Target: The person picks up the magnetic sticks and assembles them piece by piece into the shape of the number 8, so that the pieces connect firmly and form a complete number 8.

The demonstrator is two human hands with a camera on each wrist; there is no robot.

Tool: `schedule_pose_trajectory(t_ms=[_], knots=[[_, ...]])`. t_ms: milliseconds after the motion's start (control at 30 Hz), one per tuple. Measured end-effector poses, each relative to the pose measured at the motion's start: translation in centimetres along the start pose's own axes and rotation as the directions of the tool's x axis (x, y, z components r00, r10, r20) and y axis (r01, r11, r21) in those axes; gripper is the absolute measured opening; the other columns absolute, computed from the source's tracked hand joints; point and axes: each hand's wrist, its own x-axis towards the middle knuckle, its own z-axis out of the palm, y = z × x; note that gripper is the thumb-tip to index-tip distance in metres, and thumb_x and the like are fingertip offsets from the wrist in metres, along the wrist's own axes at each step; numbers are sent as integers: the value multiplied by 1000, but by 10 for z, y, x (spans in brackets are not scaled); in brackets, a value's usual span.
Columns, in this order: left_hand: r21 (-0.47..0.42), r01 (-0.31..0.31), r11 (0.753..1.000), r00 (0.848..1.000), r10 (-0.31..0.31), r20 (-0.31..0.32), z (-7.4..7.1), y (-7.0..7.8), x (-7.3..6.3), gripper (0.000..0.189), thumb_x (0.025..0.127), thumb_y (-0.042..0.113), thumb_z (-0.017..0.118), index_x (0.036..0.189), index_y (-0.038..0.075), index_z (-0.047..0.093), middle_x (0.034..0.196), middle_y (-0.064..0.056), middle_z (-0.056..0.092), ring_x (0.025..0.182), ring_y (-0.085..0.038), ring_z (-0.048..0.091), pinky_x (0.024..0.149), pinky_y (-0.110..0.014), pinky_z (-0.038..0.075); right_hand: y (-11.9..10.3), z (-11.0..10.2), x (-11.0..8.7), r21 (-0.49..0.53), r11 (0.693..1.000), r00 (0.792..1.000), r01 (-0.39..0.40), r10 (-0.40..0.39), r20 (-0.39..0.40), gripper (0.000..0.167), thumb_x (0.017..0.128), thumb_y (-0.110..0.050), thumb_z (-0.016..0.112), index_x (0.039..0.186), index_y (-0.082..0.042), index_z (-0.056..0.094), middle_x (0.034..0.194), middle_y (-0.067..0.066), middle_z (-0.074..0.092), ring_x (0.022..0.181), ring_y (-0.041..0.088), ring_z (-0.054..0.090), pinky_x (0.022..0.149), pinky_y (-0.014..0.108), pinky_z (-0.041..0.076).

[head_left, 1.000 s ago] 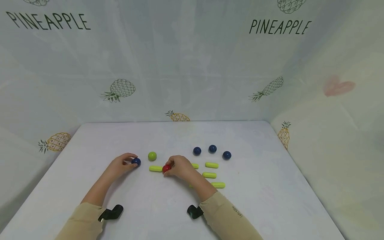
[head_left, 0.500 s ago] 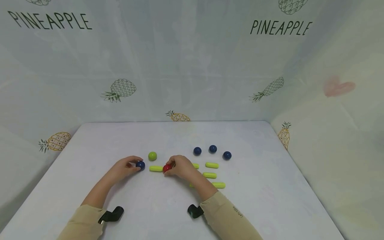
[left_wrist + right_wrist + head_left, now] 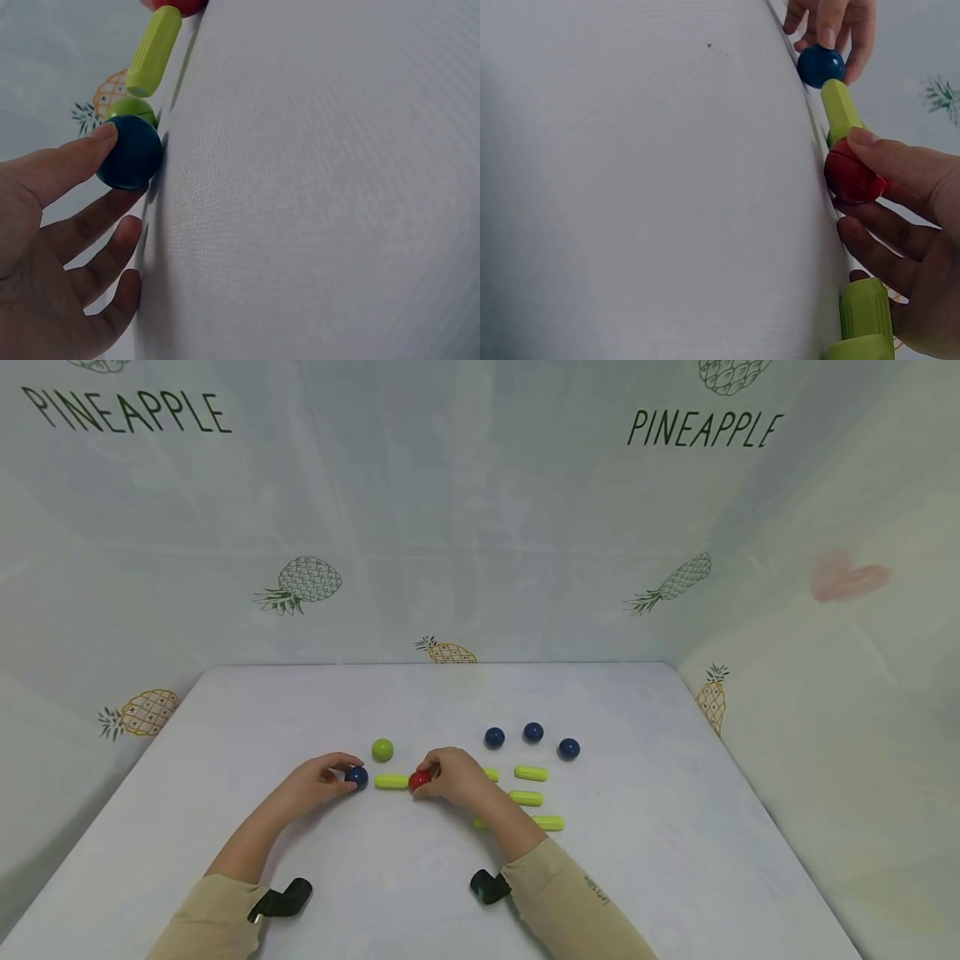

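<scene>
1. Head view, left of centre: the left hand (image 3: 318, 783) pinches a blue ball (image 3: 356, 777) just beside the free end of a yellow-green rod (image 3: 391, 782). At centre, the right hand (image 3: 459, 777) holds a red ball (image 3: 419, 780), which meets the rod's other end.
2. Head view, around the hands: a green ball (image 3: 382, 750) lies just above the rod in the frame. Three more blue balls (image 3: 533, 732) sit right of centre; below them, loose rods (image 3: 531, 772) lie on the white table (image 3: 660, 893), two partly hidden by the right forearm (image 3: 506, 822).
3. Head view, progress: red ball and rod look joined already, I judge. A narrow gap shows before the blue ball, so that end seems not yet done, and the surrounding balls and rods appear unused.
4. Left wrist view: the blue ball is at the left of the frame, thumb on its upper side, a finger beneath, the others loosely bent. The rod slants down from the red ball at the top edge, its near end bare.
5. Right wrist view: thumb and fingers grip the red ball at the right of the frame. Near the top, the blue ball's outline meets the rod's tip; whether they touch or merely overlap is hard to tell from this angle. Two loose rods show at lower right.
</scene>
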Motion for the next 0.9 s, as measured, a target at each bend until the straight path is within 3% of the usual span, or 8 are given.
schedule_pose_trajectory(t_ms=[300, 900], knots=[[-16, 3, 1000, 999, -3, 32, 3, 5, -1, 33, 89, 13, 72, 120, 8, 64, 114, -15, 64, 98, -29, 57, 83, -49, 47, 0, 0, 0, 22, 1000, 1000, -4, 4, 3, 30, 75, -22, 86, 100, -12, 71, 87, -7, 60, 81, 10, 53, 76, 26, 45], [-34, -7, 999, 999, 8, 38, 6, 8, 0, 33, 89, 11, 72, 120, 8, 64, 113, -14, 64, 98, -29, 57, 85, -49, 48, 2, 1, 1, 32, 999, 1000, -14, 14, 8, 31, 75, -22, 86, 100, -12, 71, 88, -6, 60, 82, 11, 53, 76, 26, 46]])
